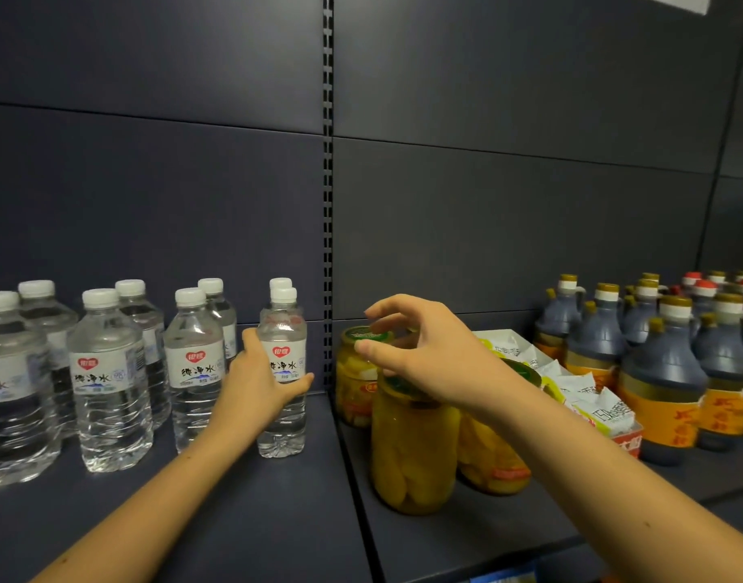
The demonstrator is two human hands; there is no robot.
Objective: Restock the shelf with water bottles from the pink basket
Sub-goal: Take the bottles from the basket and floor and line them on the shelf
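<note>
Several clear water bottles (109, 385) with white caps and white labels stand in rows on the dark shelf (243, 511). My left hand (262, 380) grips the rightmost front bottle (282, 326) around its label; that bottle stands upright on the shelf, with another bottle's cap just behind it. My right hand (420, 351) hovers to the right above the fruit jars, fingers spread and loosely bent, holding nothing. The pink basket is out of view.
Glass jars of yellow fruit (412, 452) stand on the adjoining shelf section under my right hand. A box of white packets (588, 397) and several dark sauce jugs (664, 389) fill the right. A slotted upright (327, 183) divides the dark back panels.
</note>
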